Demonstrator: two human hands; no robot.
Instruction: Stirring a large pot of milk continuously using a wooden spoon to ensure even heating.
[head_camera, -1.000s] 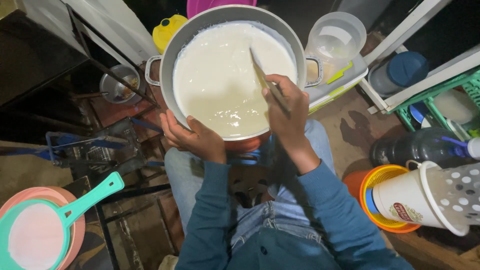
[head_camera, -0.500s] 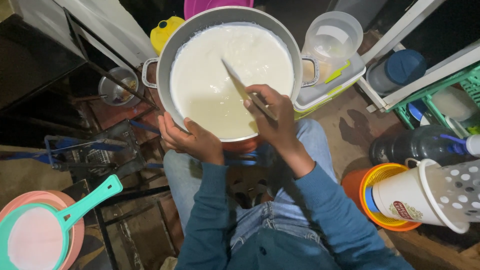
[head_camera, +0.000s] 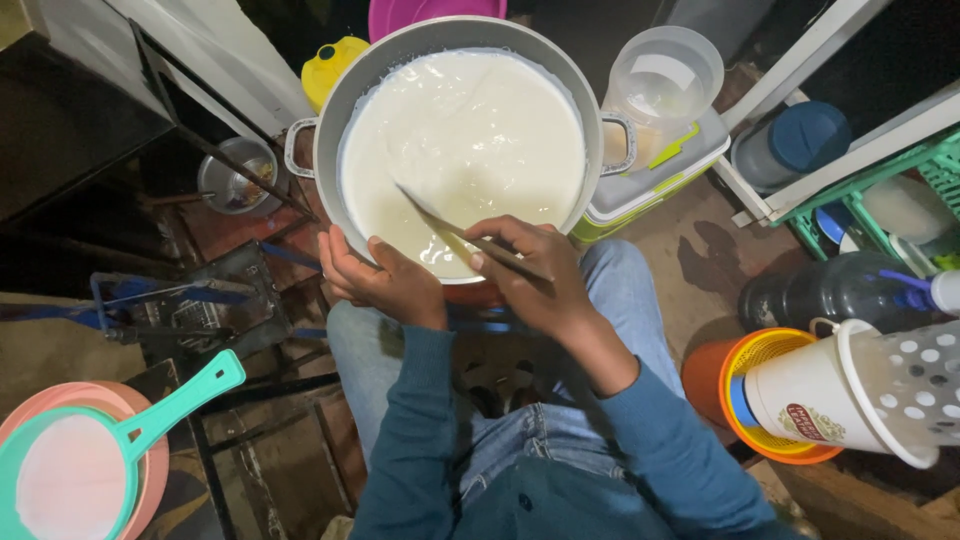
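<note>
Below, one wide metal pot of white liquid (head_camera: 465, 135): one left hand (head_camera: 385, 280) clasps its near rim, one right hand (head_camera: 535, 275) pinches one thin stirring stick (head_camera: 450, 225) tightly.

A large metal pot (head_camera: 330, 150) with a dull brushed grey wall holds a smooth, glossy white liquid (head_camera: 465, 140). The utensil (head_camera: 450, 228) dipped in it looks metallic and thin. To the right, a clear plastic jug (head_camera: 660, 85) stands on a glossy plastic box lid (head_camera: 650, 185). At near left, a teal plastic strainer (head_camera: 110, 450) with fine mesh rests in a matt pink plastic bowl (head_camera: 150, 480). At near right, a white plastic bucket (head_camera: 810, 400) shines slightly inside orange plastic tubs (head_camera: 720, 375). The sleeves (head_camera: 420, 440) are soft matt blue cloth above faded denim jeans (head_camera: 640, 300). The floor (head_camera: 700, 260) is rough and stained.
</note>
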